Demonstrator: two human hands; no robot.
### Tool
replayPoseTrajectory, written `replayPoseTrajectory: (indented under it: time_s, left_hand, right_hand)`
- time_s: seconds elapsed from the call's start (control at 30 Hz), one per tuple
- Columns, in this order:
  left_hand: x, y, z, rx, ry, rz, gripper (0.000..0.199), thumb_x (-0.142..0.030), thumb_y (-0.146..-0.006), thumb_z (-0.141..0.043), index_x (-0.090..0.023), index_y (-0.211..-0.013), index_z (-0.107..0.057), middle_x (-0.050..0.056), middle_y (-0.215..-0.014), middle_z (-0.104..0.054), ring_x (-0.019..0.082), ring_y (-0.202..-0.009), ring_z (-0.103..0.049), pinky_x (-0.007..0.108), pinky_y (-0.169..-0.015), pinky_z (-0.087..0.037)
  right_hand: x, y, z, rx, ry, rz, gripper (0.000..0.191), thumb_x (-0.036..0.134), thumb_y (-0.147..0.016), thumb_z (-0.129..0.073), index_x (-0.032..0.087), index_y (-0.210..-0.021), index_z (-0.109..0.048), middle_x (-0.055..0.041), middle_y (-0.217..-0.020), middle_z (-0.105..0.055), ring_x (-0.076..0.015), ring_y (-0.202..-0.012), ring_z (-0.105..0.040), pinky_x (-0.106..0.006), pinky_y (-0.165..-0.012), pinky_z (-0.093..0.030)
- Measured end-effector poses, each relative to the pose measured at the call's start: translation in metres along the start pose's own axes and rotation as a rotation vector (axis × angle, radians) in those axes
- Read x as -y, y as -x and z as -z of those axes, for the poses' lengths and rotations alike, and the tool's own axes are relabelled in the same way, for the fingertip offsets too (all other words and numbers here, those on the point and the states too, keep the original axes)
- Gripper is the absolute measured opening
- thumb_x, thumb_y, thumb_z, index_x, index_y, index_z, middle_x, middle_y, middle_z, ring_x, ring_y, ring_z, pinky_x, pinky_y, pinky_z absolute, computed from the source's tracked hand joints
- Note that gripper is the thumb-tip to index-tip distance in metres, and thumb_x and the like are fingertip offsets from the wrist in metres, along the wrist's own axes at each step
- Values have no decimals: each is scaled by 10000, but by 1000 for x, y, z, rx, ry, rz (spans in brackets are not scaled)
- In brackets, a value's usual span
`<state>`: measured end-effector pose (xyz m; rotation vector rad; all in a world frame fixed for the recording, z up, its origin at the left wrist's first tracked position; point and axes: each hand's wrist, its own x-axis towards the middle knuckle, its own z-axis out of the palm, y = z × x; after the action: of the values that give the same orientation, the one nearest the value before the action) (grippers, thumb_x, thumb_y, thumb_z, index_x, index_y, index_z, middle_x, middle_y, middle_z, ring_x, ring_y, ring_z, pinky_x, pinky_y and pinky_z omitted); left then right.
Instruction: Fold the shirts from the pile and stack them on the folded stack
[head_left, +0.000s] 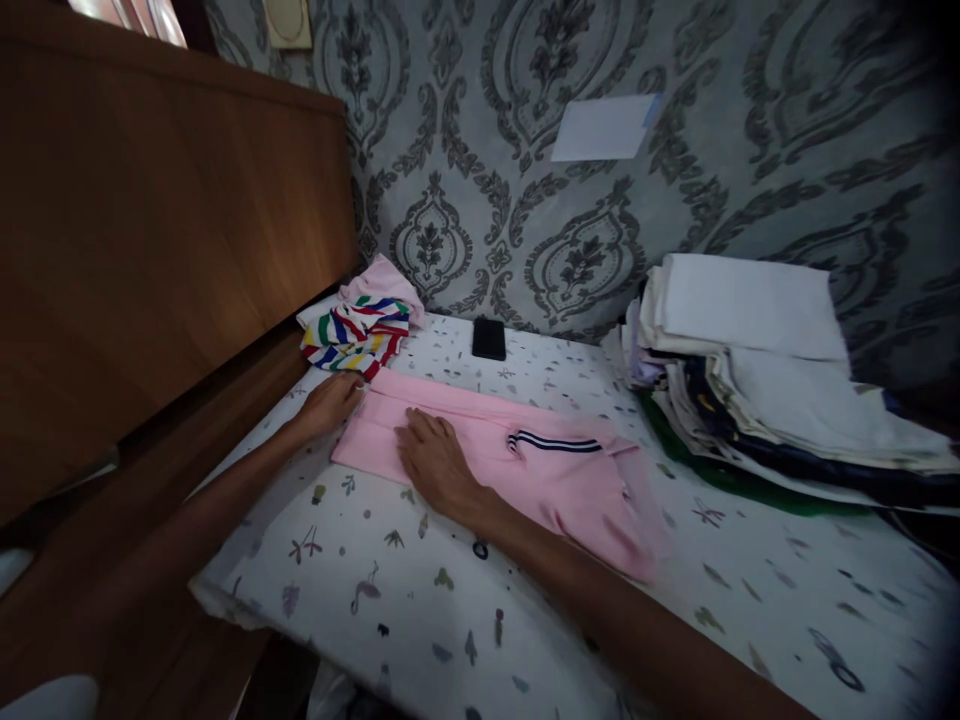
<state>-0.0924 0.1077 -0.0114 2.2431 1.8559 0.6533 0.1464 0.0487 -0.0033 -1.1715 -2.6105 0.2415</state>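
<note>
A pink shirt (480, 440) lies lengthwise, folded into a long strip, on a white patterned cloth (420, 620). Dark-and-white striped trim shows on its upper right part, and its right end is loose and wrinkled. At the left end, my left hand (334, 402) has its fingers bent and closed at the shirt's edge near the upper corner. My right hand (435, 458) rests on the left half of the shirt, palm down with fingers stretched out. Just beyond my left hand is a crumpled heap with a colourful striped garment (356, 335) and a pink cloth (386, 285).
A black phone-like object (489, 339) lies near the wall. On the right stands a tall stack of folded clothes (757, 310). A wooden panel (172, 220) borders the left side. White paper (606, 127) is fixed to the patterned wall (502, 220).
</note>
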Motion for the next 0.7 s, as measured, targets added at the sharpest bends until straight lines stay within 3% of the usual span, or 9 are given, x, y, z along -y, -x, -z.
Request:
replayPoseTrajectory:
  time_s: [0.13, 0.27, 0.4, 0.47, 0.57, 0.7]
  left_hand:
    - [-4, -37, -6, 61, -25, 173, 185, -295, -890, -514, -195, -872, -669, 55, -895, -713, 207, -844, -622, 284, -696, -410]
    - [-7, -60, -11, 39, -4, 185, 171, -313, -870, -532, -204, -841, -660, 52, -878, -709, 217, -841, -617, 287, -689, -389]
    - [-1, -58, -10, 45, 65, 152, 156, -291, -845, -531, -210, -889, -657, 26, -809, -688, 205, -804, -608, 285, -683, -392]
    - [4, -53, -9, 53, 114, 135, 177, -293, -834, -527, -206, -913, -659, 10, -797, -681, 187, -789, -605, 274, -677, -404]
    - [9, -48, -7, 79, 179, 141, 197, -300, -807, -532, -187, -902, -663, -8, -730, -660, 170, -729, -600, 258, -649, -421]
    - [11, -50, -5, 125, 226, 198, 203, -300, -821, -498, -168, -834, -652, -13, -645, -629, 142, -579, -562, 244, -555, -399]
  right_hand:
    - [38, -12, -3, 42, -22, 89, 197, 277, -1001, -495, 166, -1105, -621, -179, -1254, -612, -314, -1181, -538, -470, -945, -481]
    - [62, -26, -5, 124, -90, 79, 329, 425, -977, -551, 184, -1200, -537, -132, -1198, -614, -294, -1067, -585, -419, -813, -527]
    - [50, -44, -1, 160, -198, -123, 275, 342, -1032, -390, 177, -1200, -531, -127, -1176, -638, -262, -995, -629, -392, -801, -509]
    - [39, -52, 0, 174, -206, -216, 222, 291, -999, -428, 189, -1137, -569, -124, -1203, -640, -265, -1026, -628, -383, -817, -496]
    - [27, -61, -3, 170, -205, -247, 158, 222, -925, -502, 219, -1046, -605, -89, -1198, -656, -261, -1068, -620, -363, -836, -483]
    - [24, -65, -11, 77, -220, -262, 204, 192, -931, -441, 245, -1051, -598, -62, -1136, -690, -247, -1087, -615, -360, -869, -479]
